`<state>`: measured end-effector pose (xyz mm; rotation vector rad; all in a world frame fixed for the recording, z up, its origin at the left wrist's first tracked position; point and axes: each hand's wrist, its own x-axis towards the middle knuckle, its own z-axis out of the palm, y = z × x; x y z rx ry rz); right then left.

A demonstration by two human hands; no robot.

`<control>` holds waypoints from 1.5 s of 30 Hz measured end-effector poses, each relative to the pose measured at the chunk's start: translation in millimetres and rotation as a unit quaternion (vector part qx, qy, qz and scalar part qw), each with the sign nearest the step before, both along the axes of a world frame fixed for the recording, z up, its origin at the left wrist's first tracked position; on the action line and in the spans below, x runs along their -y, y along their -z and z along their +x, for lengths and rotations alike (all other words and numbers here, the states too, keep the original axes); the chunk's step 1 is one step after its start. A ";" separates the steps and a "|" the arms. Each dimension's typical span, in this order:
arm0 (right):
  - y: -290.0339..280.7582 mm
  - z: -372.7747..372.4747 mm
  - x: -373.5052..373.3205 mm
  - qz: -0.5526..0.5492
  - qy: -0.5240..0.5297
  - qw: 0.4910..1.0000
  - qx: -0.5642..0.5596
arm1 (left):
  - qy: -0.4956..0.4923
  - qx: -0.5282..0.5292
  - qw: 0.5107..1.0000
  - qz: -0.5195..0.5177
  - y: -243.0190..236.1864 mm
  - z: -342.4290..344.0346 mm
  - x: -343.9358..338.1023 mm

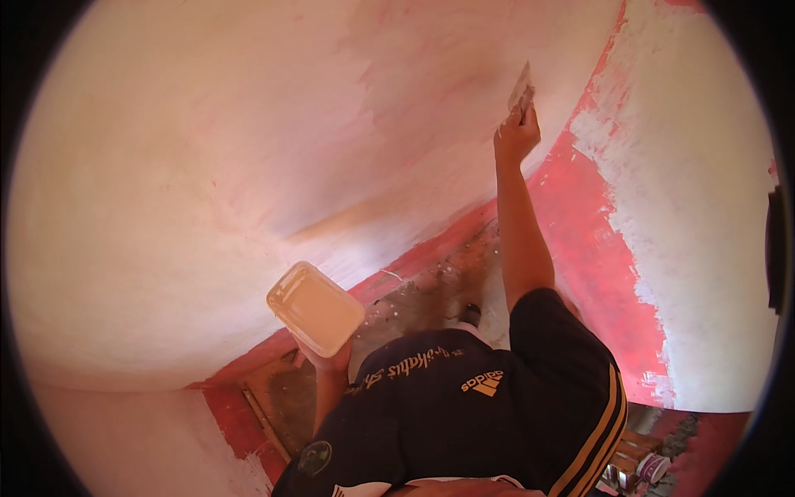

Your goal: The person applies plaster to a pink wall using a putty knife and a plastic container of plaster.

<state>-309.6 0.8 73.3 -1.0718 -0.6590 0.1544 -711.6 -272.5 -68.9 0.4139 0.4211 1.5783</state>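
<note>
My left hand (330,360) holds a rectangular plastic tub (319,308) from below, its fingers mostly hidden under it. Inside the tub is a smooth, pale, cream-coloured paste. My right arm reaches up and forward, and my right hand (517,135) is closed round the handle of a putty knife (522,87). The knife's blade points upward, at or close to the wall (397,132); whether it touches cannot be told. Pale filler covers most of that wall, with faint pinkish and darker patches showing through.
To the right, a second wall has bare red paint (584,215) beside a ragged white coat (687,207). A red band runs along the wall's foot. Below lies a stained, spattered floor (431,290). A white bucket (652,469) stands by wooden pieces at the lower right.
</note>
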 end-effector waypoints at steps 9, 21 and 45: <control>51.4 -227.2 99.3 0.046 -0.195 0.918 0.343 | -0.067 0.019 0.996 -0.059 -6.1 -26.0 -4.0; 92.9 -109.9 -4.8 -0.096 0.009 0.966 0.241 | -0.007 0.013 0.999 -0.028 -0.9 -31.1 -1.6; 172.2 -221.6 63.3 -0.074 -0.209 0.944 0.244 | -0.016 0.036 0.997 -0.064 11.4 -40.5 -17.8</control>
